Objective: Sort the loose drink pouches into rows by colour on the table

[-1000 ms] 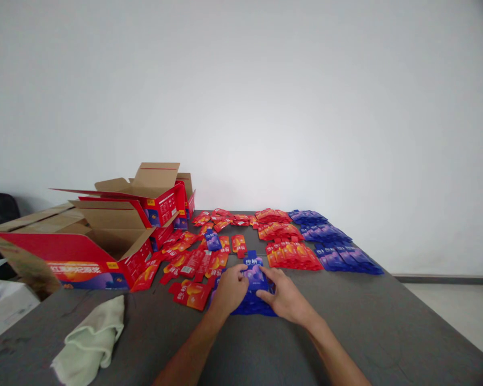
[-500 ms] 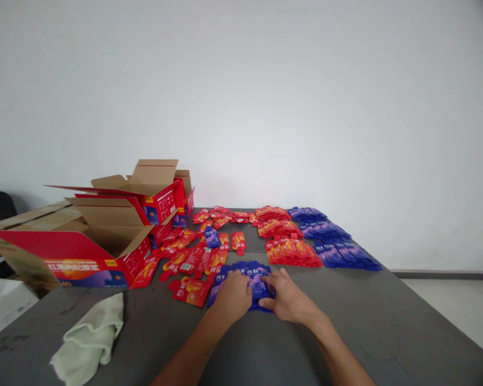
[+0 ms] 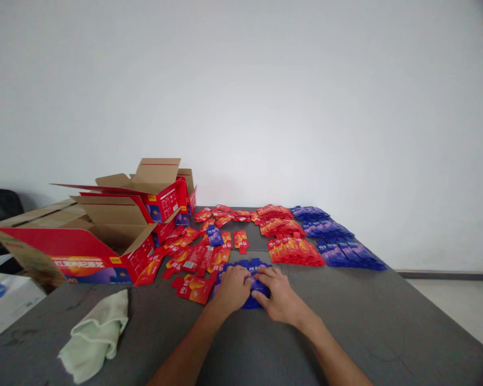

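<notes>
A row of overlapping blue flat cartons point(image 3: 253, 265) with white print lies on the dark table in front of me. My left hand point(image 3: 234, 289) rests on the middle of the row, its fingers curled down onto a blue carton and partly hidden from view. On the right part of the row is my right hand point(image 3: 279, 297), its fingers stretched forward and its thumb apart, touching the top cartons. Just left of the row, a red flat carton point(image 3: 195, 289) with an orange fruit picture touches its edge.
Loose red cartons point(image 3: 195, 257) spread behind, a blue carton point(image 3: 214, 236) among them. Fanned red stacks point(image 3: 293, 251) and blue stacks point(image 3: 350, 253) stand at right. Open red shipping boxes point(image 3: 139, 257) line the left. A pale green cloth point(image 3: 99, 338) lies near the front left.
My right hand has slid left and further over the blue cartons, nearer my left hand. The left hand stays about where it was. The whole view has shifted slightly.
</notes>
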{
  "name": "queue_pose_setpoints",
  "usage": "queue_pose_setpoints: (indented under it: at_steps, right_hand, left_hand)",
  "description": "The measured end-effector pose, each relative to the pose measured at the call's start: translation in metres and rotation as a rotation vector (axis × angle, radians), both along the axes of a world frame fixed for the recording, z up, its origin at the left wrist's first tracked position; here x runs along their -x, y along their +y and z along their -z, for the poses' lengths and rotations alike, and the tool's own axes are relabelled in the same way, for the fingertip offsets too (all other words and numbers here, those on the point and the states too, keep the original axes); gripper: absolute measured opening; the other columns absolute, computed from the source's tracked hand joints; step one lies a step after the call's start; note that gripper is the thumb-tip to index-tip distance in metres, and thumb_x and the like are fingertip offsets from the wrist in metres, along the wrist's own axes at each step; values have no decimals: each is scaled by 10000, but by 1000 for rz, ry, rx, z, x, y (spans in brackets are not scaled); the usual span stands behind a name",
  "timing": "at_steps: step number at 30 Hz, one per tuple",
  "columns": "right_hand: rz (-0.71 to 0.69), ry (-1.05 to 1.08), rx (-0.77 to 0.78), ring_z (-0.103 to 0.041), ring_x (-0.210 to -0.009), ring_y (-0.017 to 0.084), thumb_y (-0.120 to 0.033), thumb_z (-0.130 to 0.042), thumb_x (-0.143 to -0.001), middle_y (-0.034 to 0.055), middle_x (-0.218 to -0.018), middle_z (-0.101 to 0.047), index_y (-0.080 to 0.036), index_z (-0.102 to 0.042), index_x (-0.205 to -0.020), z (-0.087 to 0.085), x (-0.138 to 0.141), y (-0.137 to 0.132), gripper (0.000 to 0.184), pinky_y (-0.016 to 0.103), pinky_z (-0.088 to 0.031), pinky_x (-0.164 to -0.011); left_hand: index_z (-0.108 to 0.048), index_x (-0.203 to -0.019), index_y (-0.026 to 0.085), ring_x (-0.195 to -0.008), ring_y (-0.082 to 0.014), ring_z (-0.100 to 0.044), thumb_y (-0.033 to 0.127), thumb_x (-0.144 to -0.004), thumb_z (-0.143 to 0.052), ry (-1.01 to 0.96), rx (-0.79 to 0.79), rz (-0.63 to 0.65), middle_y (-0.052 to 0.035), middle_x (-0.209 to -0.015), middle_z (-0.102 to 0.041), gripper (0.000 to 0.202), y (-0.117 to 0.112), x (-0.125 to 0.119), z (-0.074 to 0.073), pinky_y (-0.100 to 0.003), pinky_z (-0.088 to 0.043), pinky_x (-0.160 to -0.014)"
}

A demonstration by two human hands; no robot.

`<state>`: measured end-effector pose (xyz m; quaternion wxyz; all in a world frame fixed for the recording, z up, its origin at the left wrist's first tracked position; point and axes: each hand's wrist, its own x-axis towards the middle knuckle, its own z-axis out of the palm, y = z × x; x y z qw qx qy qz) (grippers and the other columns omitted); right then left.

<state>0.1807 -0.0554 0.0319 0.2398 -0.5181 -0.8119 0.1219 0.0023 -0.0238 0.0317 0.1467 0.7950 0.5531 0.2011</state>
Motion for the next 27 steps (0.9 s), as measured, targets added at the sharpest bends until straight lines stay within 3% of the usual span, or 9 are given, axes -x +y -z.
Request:
queue_pose_setpoints:
  at_steps: [6,12,17,22,27]
  right_hand:
    - [90,65,-44,-530,-1168,270,-488,-613,-882,74,-1240,-637,-267,-721,-1085,-9,11,8,320,431,-374,-1012]
    - [61,106,-124,-565,-1129,252,-450,-588,-911,77,-1180,-665,-242,-741,-1019,-23,24,37,280,397,-390,-1008]
    - [76,163,-155,-569,-1125,242,-421,-558,-934,79,-1176,-663,-232,-741,-1011,-22,30,50,274,389,-394,-1015]
    - [76,166,-121,-568,-1136,245,-389,-559,-935,71,-1164,-670,-235,-742,-988,-14,33,55,245,393,-391,-1021]
    - [69,213,-122,-577,-1126,236,-362,-536,-944,75,-1151,-672,-229,-744,-978,-9,31,54,249,374,-405,-1017]
  left_hand:
    - [-723,-1059,220,-1081,-221,-604,262,-871,-497,68,-33,-131,-96,-1083,-708,297,29,21,3,-324,-409,-942]
    - [-699,-1065,185,-1047,-262,-615,295,-910,-439,217,-66,-363,-148,-1106,-687,322,86,53,-6,-358,-431,-880]
    - [-681,-1140,187,-1124,-321,-558,319,-902,-447,255,-93,-502,-184,-1199,-640,359,124,56,7,-421,-398,-913]
    - [-702,-1096,164,-1166,-356,-508,322,-891,-466,246,-66,-515,-214,-1211,-623,351,136,50,25,-458,-351,-953]
    - [-683,-1116,131,-1183,-338,-494,217,-866,-476,149,-61,-556,-233,-1248,-581,336,140,46,23,-450,-348,-966]
